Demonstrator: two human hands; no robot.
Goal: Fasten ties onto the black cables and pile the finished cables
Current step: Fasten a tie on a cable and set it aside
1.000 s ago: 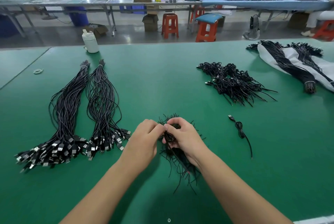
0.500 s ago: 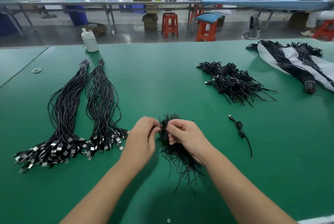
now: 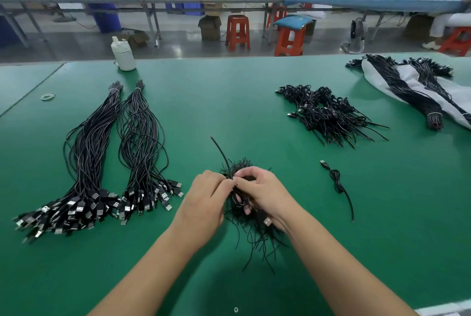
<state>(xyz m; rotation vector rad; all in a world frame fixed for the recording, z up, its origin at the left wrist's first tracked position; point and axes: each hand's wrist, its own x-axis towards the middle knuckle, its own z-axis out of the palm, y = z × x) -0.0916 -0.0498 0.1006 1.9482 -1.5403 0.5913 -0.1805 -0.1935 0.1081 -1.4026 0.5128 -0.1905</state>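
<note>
Over a heap of black twist ties [image 3: 257,234] on the green table [image 3: 229,111], my right hand [image 3: 262,193] grips a coiled black cable [image 3: 238,199]; its USB plug [image 3: 266,220] shows under the palm. My left hand [image 3: 206,201] pinches a tie at the coil's top, and the cable's free end [image 3: 220,152] sticks up and to the left. Two long bundles of untied cables [image 3: 102,162] lie at the left. The pile of finished cables [image 3: 326,114] lies at the right rear. One tied cable [image 3: 336,183] lies alone to the right.
A white bottle [image 3: 123,54] stands at the table's far edge, and a rubber band [image 3: 48,96] lies at the far left. More cable bundles lie on a white bag [image 3: 413,86] at the far right. Beyond the table are red stools and other workbenches.
Both hands stayed over the tie heap. A coiled cable with its plug now shows in my right hand, and a free cable end has swung up to the left.
</note>
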